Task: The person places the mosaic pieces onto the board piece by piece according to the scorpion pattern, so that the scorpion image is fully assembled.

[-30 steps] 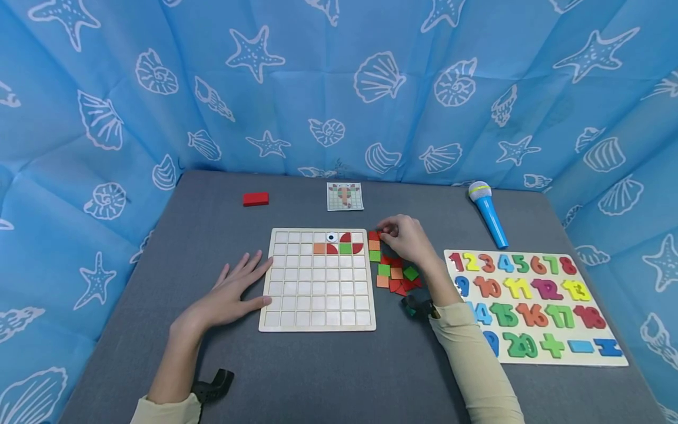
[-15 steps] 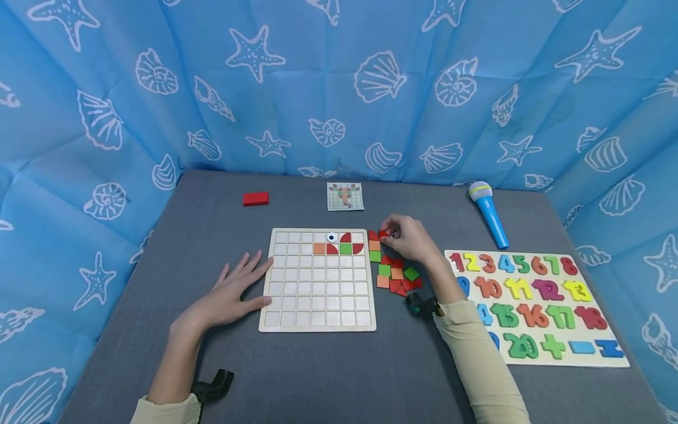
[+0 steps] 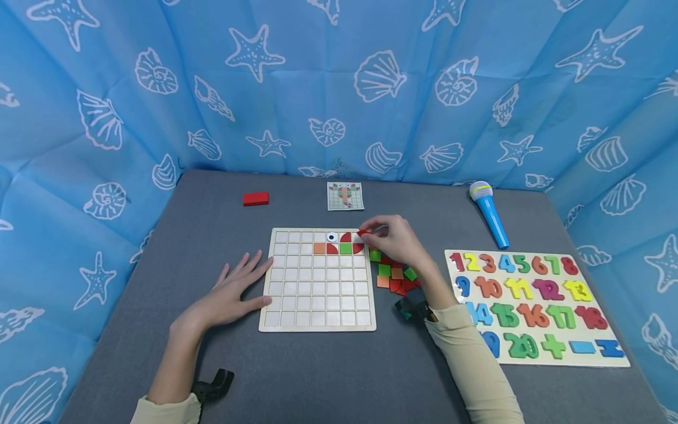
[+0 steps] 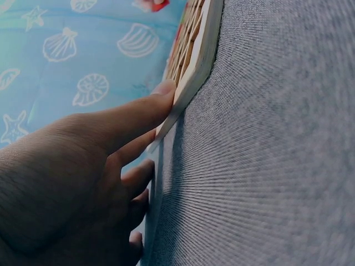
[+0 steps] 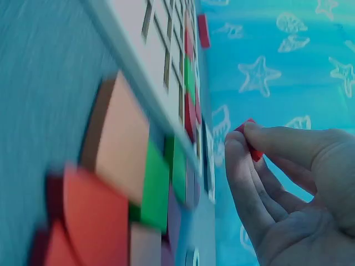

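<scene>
My right hand (image 3: 393, 237) pinches a small red tile (image 5: 251, 139) between thumb and forefinger, over the top right corner of the gridded wooden board (image 3: 318, 288). Two rows of that board hold a white eye tile (image 3: 332, 237), an orange square (image 3: 319, 248), a green square (image 3: 345, 248) and several red-and-white curved tiles. With fingers spread, my left hand (image 3: 225, 297) rests at the board's left edge; in the left wrist view its thumb (image 4: 165, 88) touches the rim. Right of the board lies a pile of loose red, green and orange tiles (image 3: 397, 273), partly hidden by the right hand.
A picture card (image 3: 345, 196) lies behind the board, with a red block (image 3: 256, 199) to its left. On the right are a blue toy microphone (image 3: 489, 215) and a number puzzle board (image 3: 535, 268). A blue seashell curtain (image 3: 339, 88) hangs behind the table.
My right hand has moved left with the red tile, from above the loose tiles to the board's top right corner. The left hand has stayed still.
</scene>
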`<state>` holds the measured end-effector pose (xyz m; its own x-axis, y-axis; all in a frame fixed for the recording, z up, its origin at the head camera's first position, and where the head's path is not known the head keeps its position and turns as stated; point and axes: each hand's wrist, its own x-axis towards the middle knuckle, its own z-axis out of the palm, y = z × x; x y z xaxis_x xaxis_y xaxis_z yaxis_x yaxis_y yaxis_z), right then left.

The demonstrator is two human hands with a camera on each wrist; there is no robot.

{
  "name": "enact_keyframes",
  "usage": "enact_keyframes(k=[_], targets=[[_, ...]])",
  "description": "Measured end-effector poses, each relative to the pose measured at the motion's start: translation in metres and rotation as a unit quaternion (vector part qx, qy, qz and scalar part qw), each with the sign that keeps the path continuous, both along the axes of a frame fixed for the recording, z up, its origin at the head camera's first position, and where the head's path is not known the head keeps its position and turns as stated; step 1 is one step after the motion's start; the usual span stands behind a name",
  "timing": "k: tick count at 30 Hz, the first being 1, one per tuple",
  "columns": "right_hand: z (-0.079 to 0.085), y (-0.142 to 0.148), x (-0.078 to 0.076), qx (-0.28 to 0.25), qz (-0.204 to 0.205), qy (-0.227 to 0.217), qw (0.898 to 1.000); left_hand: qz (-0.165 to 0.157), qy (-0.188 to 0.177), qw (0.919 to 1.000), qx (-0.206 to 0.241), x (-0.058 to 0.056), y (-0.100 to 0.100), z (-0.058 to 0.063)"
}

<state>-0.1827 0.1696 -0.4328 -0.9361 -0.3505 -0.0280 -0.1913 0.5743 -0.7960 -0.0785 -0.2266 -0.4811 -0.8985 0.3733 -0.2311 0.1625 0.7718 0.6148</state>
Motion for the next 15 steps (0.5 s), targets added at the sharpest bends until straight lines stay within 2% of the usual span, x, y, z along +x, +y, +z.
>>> enact_keyframes(k=[7,15], targets=[[0.001,-0.033,0.003,-0.026,0.046,-0.008,0.999,0.0,0.001,1.0,0.001,0.0,-0.001,0.0],[-0.002,-0.071,-0.004,-0.009,0.104,0.003,0.995,0.002,-0.001,1.0,0.003,-0.001,0.0,-0.002]])
